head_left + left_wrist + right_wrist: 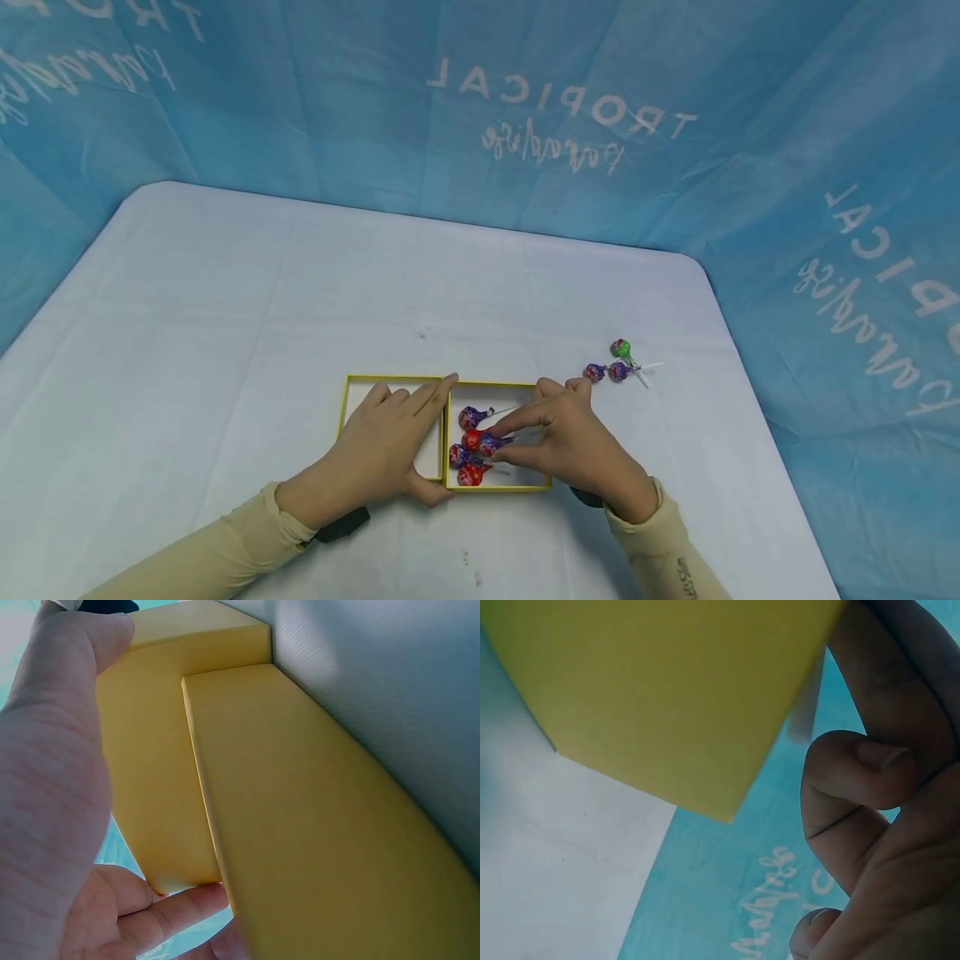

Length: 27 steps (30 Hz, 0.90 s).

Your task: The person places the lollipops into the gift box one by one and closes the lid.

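Observation:
A yellow-edged box with a white inside holds several wrapped lollipops, among them a red one and a purple one. A second yellow-edged tray stands against its left side. Across the seam between the two lies my left hand, thumb at the near walls and fingers reaching the far edge, gripping them. Over the box, my right hand pinches a purple lollipop between thumb and index finger, just above the others. The left wrist view shows the yellow outer walls between thumb and fingers.
To the right of the box, a green lollipop and two purple lollipops lie on the white-covered table, their sticks crossing. Blue curtains with white lettering hang behind the table and at its sides.

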{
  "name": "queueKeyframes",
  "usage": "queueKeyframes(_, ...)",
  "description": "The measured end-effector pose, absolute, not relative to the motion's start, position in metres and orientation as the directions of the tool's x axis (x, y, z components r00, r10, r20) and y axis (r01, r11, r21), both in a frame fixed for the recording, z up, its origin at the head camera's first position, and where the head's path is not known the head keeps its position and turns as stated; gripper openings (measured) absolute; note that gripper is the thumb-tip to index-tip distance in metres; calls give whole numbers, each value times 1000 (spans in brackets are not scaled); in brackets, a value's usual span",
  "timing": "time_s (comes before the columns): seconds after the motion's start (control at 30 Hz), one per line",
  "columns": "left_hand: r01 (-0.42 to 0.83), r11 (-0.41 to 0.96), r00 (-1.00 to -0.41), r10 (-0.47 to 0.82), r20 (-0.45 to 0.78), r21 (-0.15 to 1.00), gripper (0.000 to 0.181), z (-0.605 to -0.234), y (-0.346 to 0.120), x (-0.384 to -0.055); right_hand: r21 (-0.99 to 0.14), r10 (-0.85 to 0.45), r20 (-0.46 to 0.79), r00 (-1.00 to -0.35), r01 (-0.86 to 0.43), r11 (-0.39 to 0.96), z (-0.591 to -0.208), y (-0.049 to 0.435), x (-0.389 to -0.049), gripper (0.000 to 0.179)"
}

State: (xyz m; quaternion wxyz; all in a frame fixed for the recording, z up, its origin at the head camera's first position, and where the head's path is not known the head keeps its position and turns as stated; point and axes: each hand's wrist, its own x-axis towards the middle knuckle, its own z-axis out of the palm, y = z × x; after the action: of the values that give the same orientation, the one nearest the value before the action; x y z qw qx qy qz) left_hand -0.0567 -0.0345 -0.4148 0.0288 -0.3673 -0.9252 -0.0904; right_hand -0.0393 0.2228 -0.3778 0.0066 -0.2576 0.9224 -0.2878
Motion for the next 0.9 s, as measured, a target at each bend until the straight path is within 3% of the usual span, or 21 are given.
queueKeyframes(0.9, 690, 710, -724, 675, 143, 143, 133, -415, -36, -57, -497, -480, 18, -877, -425, 757, -388, 216, -40, 19)
